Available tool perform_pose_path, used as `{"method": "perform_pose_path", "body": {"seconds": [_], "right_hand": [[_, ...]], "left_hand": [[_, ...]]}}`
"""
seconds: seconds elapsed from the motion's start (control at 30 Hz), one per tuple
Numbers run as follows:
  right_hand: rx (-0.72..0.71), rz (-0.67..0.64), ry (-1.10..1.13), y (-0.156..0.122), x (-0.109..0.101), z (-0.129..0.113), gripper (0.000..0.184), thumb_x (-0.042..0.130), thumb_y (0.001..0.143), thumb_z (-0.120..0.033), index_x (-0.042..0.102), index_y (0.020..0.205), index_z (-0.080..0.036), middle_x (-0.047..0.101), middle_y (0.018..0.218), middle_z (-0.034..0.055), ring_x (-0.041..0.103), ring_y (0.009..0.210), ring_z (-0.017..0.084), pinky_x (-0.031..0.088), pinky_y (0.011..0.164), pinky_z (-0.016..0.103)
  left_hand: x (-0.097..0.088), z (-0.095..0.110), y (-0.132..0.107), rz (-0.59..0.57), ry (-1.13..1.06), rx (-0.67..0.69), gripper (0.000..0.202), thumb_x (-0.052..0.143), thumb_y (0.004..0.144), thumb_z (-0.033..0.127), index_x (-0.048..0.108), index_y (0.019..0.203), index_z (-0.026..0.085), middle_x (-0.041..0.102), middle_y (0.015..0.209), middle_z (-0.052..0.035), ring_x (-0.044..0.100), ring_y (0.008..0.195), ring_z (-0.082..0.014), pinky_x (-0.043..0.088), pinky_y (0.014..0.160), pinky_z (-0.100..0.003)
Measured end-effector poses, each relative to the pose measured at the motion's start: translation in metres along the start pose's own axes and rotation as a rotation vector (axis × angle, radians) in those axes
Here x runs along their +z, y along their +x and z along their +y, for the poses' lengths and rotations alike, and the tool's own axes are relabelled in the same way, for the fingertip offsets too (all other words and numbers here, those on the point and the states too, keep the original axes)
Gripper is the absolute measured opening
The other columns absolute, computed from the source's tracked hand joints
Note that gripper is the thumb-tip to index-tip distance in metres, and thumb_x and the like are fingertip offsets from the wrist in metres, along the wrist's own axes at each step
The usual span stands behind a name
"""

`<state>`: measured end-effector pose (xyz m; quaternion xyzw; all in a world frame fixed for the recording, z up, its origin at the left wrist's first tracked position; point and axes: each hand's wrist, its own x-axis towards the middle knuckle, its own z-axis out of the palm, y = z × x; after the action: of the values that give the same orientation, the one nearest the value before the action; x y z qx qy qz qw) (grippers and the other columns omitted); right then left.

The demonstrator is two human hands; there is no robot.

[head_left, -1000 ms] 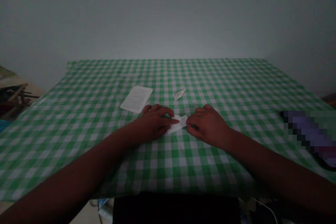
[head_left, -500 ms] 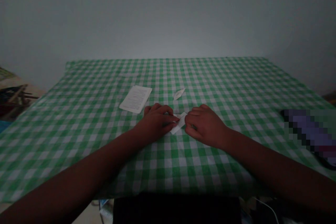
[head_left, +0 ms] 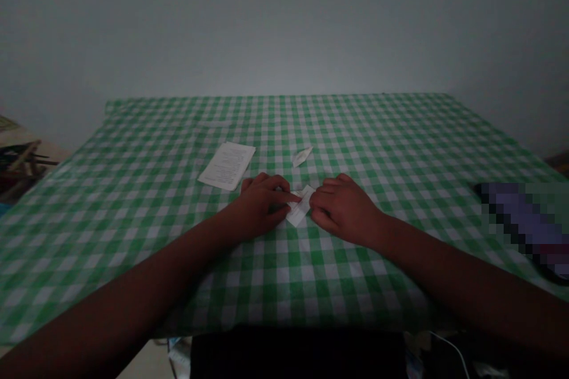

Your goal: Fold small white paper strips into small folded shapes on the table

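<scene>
A small folded piece of white paper (head_left: pixel 300 209) lies on the green-and-white checked tablecloth (head_left: pixel 364 130) near the table's middle. My left hand (head_left: pixel 262 207) rests on its left part, fingers pressed down on the paper. My right hand (head_left: pixel 342 208) is curled at its right edge, fingertips pinching or pressing the fold. Most of the paper is hidden between the two hands.
A printed white sheet (head_left: pixel 227 165) lies flat just beyond my left hand. A small folded paper shape (head_left: pixel 302 156) sits farther back. A blurred dark and purple object (head_left: pixel 524 222) lies at the right edge. Wooden clutter (head_left: pixel 18 160) stands off the table's left side.
The paper between my hands has shrunk from a longer strip to a shorter folded piece, and my hands have drawn closer together. The camera has tilted slightly.
</scene>
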<state>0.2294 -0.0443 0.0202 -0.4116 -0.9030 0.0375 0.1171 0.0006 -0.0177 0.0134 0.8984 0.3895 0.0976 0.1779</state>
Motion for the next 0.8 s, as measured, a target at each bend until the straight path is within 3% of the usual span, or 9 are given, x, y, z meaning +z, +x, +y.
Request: {"method": "perform_pose_path", "body": {"seconds": [0.17,0.37,0.6,0.8], "right_hand": [[-0.014,0.001,-0.015,0.001,0.002,-0.003,0.025,0.050,0.088,-0.025,0.060,0.066,-0.018,0.061,0.064,0.0012,0.048,0.070,0.017,0.025,0.071,0.036],[-0.009,0.004,-0.048,0.003,0.005,-0.002,0.026,0.048,0.089,-0.025,0.061,0.067,-0.018,0.062,0.064,0.0024,0.049,0.071,0.018,0.024,0.070,0.036],[-0.006,0.017,-0.031,0.002,0.004,0.000,0.024,0.046,0.091,-0.025,0.061,0.074,-0.017,0.065,0.071,0.0038,0.050,0.074,0.019,0.025,0.071,0.036],[-0.023,0.019,0.055,-0.001,0.002,0.002,0.027,0.047,0.089,-0.020,0.071,0.104,-0.019,0.070,0.083,0.0033,0.054,0.080,0.020,0.027,0.074,0.036]], "left_hand": [[-0.003,0.002,0.001,-0.025,-0.008,0.003,0.033,0.056,0.089,0.027,0.068,0.119,0.037,0.060,0.119,-0.0007,0.049,0.106,-0.0228,0.033,0.092,-0.042],[0.005,0.002,0.002,0.031,-0.004,-0.064,0.026,0.060,0.090,0.044,0.070,0.113,0.037,0.060,0.119,-0.0006,0.049,0.105,-0.0242,0.032,0.088,-0.042],[0.001,0.004,-0.001,-0.012,-0.019,-0.061,0.032,0.063,0.085,0.034,0.067,0.117,0.039,0.058,0.122,0.0010,0.049,0.110,-0.0243,0.031,0.095,-0.045],[-0.006,0.006,-0.004,-0.047,-0.020,-0.041,0.047,0.066,0.075,0.026,0.065,0.121,0.037,0.056,0.124,0.0011,0.048,0.112,-0.0253,0.031,0.099,-0.047]]}}
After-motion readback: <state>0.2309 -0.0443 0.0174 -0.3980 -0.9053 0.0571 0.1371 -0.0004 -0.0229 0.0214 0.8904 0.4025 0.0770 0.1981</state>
